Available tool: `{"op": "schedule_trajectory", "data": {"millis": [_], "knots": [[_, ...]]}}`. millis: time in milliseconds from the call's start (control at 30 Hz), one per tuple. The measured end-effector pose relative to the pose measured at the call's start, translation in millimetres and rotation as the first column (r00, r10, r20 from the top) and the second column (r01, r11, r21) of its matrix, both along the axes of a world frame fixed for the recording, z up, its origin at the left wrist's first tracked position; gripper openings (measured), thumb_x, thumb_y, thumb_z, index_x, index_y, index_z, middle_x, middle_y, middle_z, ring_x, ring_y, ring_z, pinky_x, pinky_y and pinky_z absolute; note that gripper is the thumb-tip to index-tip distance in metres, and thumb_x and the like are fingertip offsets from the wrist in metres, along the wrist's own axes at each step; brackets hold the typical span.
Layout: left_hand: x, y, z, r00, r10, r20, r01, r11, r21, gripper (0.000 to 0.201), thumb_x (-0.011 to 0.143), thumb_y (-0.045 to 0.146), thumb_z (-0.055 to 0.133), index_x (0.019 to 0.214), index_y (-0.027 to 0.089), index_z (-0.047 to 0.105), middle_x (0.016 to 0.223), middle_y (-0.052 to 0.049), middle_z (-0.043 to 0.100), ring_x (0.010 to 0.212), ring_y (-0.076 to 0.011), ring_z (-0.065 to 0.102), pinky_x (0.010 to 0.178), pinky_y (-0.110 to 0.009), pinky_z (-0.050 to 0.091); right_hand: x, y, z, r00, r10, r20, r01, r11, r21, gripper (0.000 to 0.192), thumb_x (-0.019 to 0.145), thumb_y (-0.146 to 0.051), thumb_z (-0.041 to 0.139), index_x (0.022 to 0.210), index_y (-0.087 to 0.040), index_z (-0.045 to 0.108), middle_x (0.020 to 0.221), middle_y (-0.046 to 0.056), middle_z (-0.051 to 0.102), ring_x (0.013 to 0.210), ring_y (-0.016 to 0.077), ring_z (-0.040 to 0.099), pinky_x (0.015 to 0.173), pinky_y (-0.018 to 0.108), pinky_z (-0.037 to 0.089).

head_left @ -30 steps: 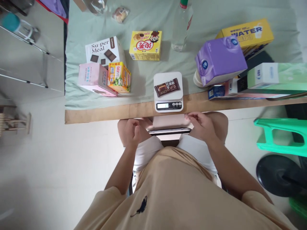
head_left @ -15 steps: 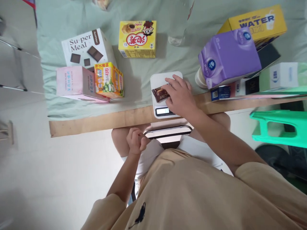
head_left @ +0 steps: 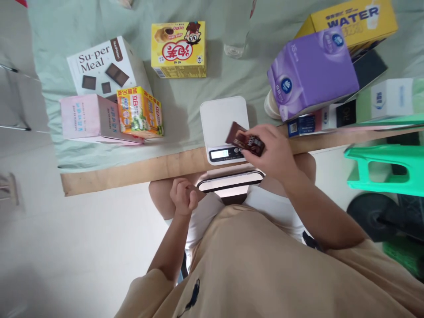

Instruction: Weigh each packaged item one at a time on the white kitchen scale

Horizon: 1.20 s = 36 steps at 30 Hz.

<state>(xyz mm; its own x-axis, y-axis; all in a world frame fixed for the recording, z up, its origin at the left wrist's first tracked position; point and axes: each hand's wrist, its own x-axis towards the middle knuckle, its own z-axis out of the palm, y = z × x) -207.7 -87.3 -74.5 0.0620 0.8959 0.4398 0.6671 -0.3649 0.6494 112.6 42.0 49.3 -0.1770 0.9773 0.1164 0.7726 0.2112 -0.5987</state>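
Our right hand [head_left: 273,152] grips a brown snack bar [head_left: 247,141], held tilted just above the near right corner of the white scale [head_left: 220,121] at the bench [head_left: 132,170] edge. Our left hand [head_left: 182,196] sits curled into a loose fist in our lap, beside a phone [head_left: 230,182]. An orange box [head_left: 141,112] stands left of the scale, a purple pack [head_left: 313,70] to its right.
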Motion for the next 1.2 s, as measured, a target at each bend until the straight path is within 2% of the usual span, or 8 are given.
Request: {"op": "schedule_trajectory", "data": {"millis": [67,167,300,400,600,733,900,1200], "knots": [[-2,-1,0.1,1.0,0.003,-0.011,-0.003,1.0,-0.016,0.043,0.103,0.043,0.068,0.136,0.017,0.065,0.136,-0.012,0.069,0.119,-0.0238,0.07,0.102,-0.046,0.064,20,-18,-3.8,0.984,-0.179,-0.001,0.179,0.984,-0.016,0.035,0.085,-0.035,0.066,0.117,-0.023,0.072,0.119,0.01,0.072,0.114,0.0262,0.069,0.103,0.042,0.056],[-2,0,1.7,1.0,0.002,-0.023,-0.003,0.999,-0.043,0.043,0.102,0.043,0.068,0.135,0.016,0.065,0.135,-0.012,0.069,0.118,-0.0236,0.071,0.101,-0.046,0.065,39,-35,-8.3,0.891,-0.437,0.122,0.451,0.884,-0.128,0.037,0.083,-0.038,0.067,0.117,-0.023,0.069,0.122,0.011,0.071,0.107,0.0271,0.069,0.097,0.045,0.057],[1,1,5.7,1.0,-0.009,-0.029,0.006,0.997,-0.077,0.043,0.103,0.043,0.068,0.136,0.017,0.065,0.136,-0.012,0.069,0.119,-0.0237,0.07,0.102,-0.046,0.064,42,-41,-11.8,0.804,-0.519,0.291,0.58,0.792,-0.192,0.037,0.085,-0.041,0.069,0.117,-0.023,0.068,0.126,0.011,0.07,0.105,0.0286,0.069,0.096,0.048,0.055],[2,1,9.1,0.999,-0.027,-0.03,0.024,0.996,-0.089,0.043,0.103,0.043,0.068,0.136,0.017,0.065,0.137,-0.012,0.068,0.12,-0.0241,0.07,0.102,-0.047,0.064,37,-41,-16.2,0.781,-0.526,0.338,0.593,0.793,-0.136,0.034,0.086,-0.04,0.068,0.115,-0.022,0.069,0.127,0.011,0.07,0.11,0.0302,0.069,0.09,0.044,0.054],[-1,3,12.4,0.996,-0.076,-0.039,0.073,0.995,-0.073,0.043,0.102,0.043,0.068,0.136,0.017,0.065,0.136,-0.012,0.069,0.119,-0.0239,0.07,0.102,-0.047,0.064,37,-38,-27.8,0.819,-0.484,0.307,0.532,0.842,-0.093,0.023,0.089,-0.036,0.065,0.105,-0.022,0.071,0.127,0.011,0.07,0.109,0.028,0.068,0.081,0.037,0.051],[0,4,11.5,0.996,-0.075,-0.045,0.071,0.995,-0.076,0.043,0.102,0.043,0.068,0.136,0.017,0.065,0.136,-0.012,0.069,0.119,-0.024,0.07,0.102,-0.047,0.064,38,-32,-33.6,0.861,-0.461,0.215,0.479,0.877,-0.037,0.017,0.091,-0.035,0.064,0.098,-0.021,0.071,0.122,0.013,0.07,0.11,0.028,0.067,0.085,0.039,0.052],[2,3,11.2,0.998,-0.054,-0.039,0.05,0.995,-0.09,0.043,0.102,0.043,0.069,0.136,0.016,0.065,0.136,-0.012,0.069,0.119,-0.024,0.07,0.102,-0.047,0.064,34,-29,-40.4,0.866,-0.465,0.185,0.479,0.877,-0.034,0.019,0.093,-0.036,0.062,0.097,-0.02,0.071,0.121,0.016,0.068,0.112,0.0314,0.06,0.091,0.044,0.053],[1,5,12.7,0.992,-0.123,-0.011,0.122,0.991,-0.046,0.042,0.103,0.044,0.068,0.133,0.016,0.066,0.131,-0.011,0.07,0.114,-0.0223,0.071,0.098,-0.044,0.065,32,-62,-41.0,0.893,-0.381,0.239,0.398,0.917,-0.027,0.035,0.098,-0.043,0.056,0.114,-0.02,0.076,0.126,0.017,0.061,0.119,0.0316,0.056,0.111,0.054,0.048]]}}
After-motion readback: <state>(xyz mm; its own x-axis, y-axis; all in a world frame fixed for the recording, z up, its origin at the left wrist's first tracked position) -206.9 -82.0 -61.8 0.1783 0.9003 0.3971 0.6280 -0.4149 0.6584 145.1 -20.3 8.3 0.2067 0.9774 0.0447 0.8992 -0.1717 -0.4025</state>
